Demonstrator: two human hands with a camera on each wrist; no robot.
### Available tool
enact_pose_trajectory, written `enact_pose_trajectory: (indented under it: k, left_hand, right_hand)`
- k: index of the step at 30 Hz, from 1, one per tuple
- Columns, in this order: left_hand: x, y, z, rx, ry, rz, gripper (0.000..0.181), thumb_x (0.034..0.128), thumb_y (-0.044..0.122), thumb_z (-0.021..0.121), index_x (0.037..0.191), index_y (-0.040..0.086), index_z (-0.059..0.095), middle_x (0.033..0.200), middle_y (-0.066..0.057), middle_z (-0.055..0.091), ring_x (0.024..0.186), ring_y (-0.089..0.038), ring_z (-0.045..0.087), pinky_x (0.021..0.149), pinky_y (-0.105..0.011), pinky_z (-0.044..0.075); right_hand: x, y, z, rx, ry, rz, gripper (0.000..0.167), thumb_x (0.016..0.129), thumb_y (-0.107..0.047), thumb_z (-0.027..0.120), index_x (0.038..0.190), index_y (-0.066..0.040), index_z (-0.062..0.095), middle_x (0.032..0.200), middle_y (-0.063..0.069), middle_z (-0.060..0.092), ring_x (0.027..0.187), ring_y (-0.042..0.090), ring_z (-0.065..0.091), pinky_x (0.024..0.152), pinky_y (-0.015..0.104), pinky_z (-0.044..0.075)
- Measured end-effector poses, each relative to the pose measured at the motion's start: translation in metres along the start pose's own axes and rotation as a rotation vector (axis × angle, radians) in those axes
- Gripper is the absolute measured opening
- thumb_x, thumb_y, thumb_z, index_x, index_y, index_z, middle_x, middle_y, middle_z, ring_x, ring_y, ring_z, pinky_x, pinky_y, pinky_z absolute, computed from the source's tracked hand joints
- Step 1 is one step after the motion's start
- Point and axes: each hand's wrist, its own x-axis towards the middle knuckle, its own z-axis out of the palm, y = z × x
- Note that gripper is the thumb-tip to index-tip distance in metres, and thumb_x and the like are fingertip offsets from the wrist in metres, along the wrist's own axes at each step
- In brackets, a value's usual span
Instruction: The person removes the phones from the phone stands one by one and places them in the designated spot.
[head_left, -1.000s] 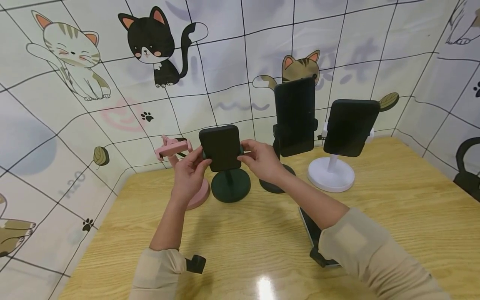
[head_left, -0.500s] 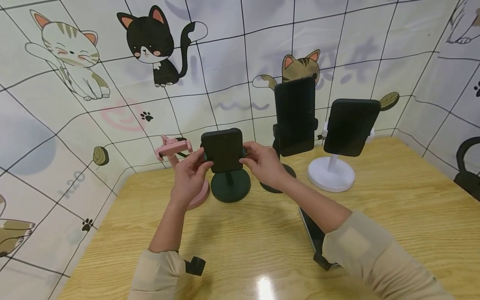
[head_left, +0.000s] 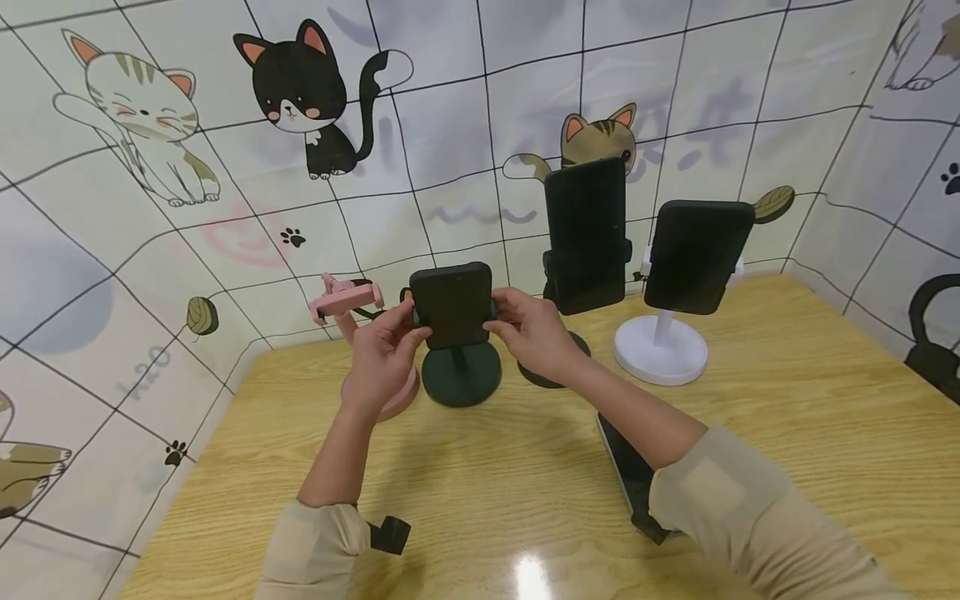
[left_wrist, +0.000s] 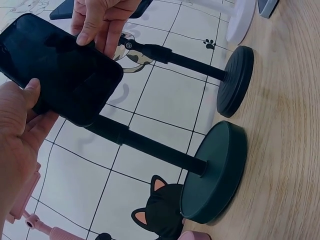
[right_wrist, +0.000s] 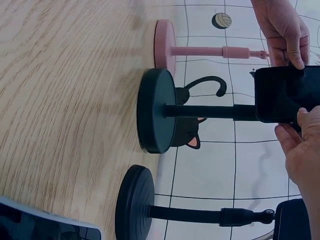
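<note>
Currently, a black phone (head_left: 453,307) is held roughly upright at the head of a dark green stand (head_left: 462,385), whose round base is set flat on the wooden surface (head_left: 487,492). One side of the phone is pinched by the left hand (head_left: 381,354), with the thumb laid at the front edge and the fingers bent behind. The opposite side is gripped by the right hand (head_left: 534,329) in much the same way, the thumb pressed at the edge of the screen. Whether the holder's clamps are also touched cannot be told. The left forearm is raised steeply from the near left of the green stand, while the right forearm is slanted in from its near right. A pink stand (head_left: 347,301) is placed just left of the green stand; a white stand (head_left: 660,350) is placed well to its right.
</note>
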Motion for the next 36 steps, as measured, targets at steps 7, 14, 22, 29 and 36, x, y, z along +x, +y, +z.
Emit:
enact_pose_trajectory:
  k: [7, 14, 22, 29, 36]
  left_hand:
    - [0.002, 0.004, 0.003, -0.026, -0.008, -0.010, 0.039, 0.0783, -0.008, 0.061, 0.117, -0.011, 0.054, 0.101, -0.024, 0.063, 0.085, -0.005, 0.061, 0.074, -0.018, 0.048]
    - [0.003, 0.016, 0.006, -0.043, -0.021, -0.022, 0.038, 0.0779, -0.007, 0.062, 0.115, -0.011, 0.056, 0.098, -0.022, 0.064, 0.082, -0.009, 0.062, 0.071, -0.018, 0.049]
    - [-0.002, 0.037, 0.008, -0.003, -0.062, -0.076, 0.040, 0.0781, -0.003, 0.064, 0.117, -0.005, 0.057, 0.093, -0.016, 0.066, 0.075, -0.010, 0.060, 0.063, -0.018, 0.047]
    - [-0.006, 0.054, 0.015, -0.034, -0.092, -0.028, 0.039, 0.0743, -0.010, 0.065, 0.112, -0.013, 0.056, 0.087, -0.022, 0.065, 0.072, -0.002, 0.060, 0.062, -0.017, 0.048]
    - [-0.011, 0.064, 0.023, -0.155, -0.119, 0.060, 0.039, 0.0696, -0.016, 0.066, 0.108, -0.017, 0.056, 0.087, -0.028, 0.063, 0.078, -0.005, 0.063, 0.065, -0.022, 0.051]
  right_hand:
    - [-0.003, -0.001, -0.009, -0.037, 0.007, -0.063, 0.032, 0.084, -0.002, 0.061, 0.114, 0.003, 0.054, 0.102, 0.014, 0.065, 0.088, 0.019, 0.065, 0.077, 0.033, 0.050]
    - [-0.009, -0.011, -0.023, -0.033, -0.002, -0.054, 0.035, 0.082, -0.002, 0.063, 0.116, 0.003, 0.054, 0.103, 0.014, 0.065, 0.089, 0.019, 0.065, 0.078, 0.033, 0.050]
    - [-0.024, -0.025, -0.041, -0.055, -0.027, -0.032, 0.038, 0.081, -0.004, 0.065, 0.117, 0.000, 0.056, 0.105, 0.011, 0.065, 0.091, 0.018, 0.064, 0.077, 0.033, 0.050]
    - [-0.041, -0.033, -0.057, -0.091, -0.039, -0.027, 0.037, 0.081, -0.004, 0.065, 0.116, 0.003, 0.057, 0.101, 0.013, 0.066, 0.090, 0.020, 0.065, 0.075, 0.033, 0.050]
    - [-0.057, -0.041, -0.068, -0.093, -0.034, -0.047, 0.037, 0.080, -0.002, 0.065, 0.115, 0.007, 0.056, 0.098, 0.015, 0.066, 0.086, 0.020, 0.066, 0.072, 0.030, 0.051]
